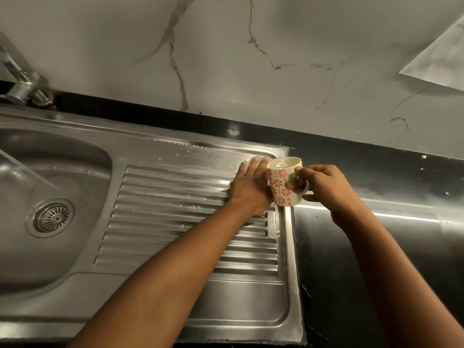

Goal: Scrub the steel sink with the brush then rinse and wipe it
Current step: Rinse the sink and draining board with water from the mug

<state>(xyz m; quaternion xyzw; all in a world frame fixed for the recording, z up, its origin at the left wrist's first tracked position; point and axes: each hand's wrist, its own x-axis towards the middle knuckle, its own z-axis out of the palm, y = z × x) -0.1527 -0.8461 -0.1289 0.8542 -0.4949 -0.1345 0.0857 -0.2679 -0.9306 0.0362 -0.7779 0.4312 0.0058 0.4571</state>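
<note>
Two hands at the right edge of the steel sink [62, 156]: left hand [249, 189] flat on its drainboard [173, 199], fingers [256, 165] straight together; right hand [325, 189] with fingers clamped round the handle of a flowered mug [280, 188].

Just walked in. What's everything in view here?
Sink: one, steel, basin at left, ridged drainboard at centre.
Drain strainer: one, steel, in the basin floor.
Tap: one, chrome, upper left.
Mug: one, cream with red flowers, above the drainboard's right edge.
Countertop: one, black, around the sink.
Wall: one, white marble with grey veins, behind.
Sheet: one, pale, top right.
Left hand: one, flat on the drainboard.
Right hand: one, grips the mug handle.
</note>
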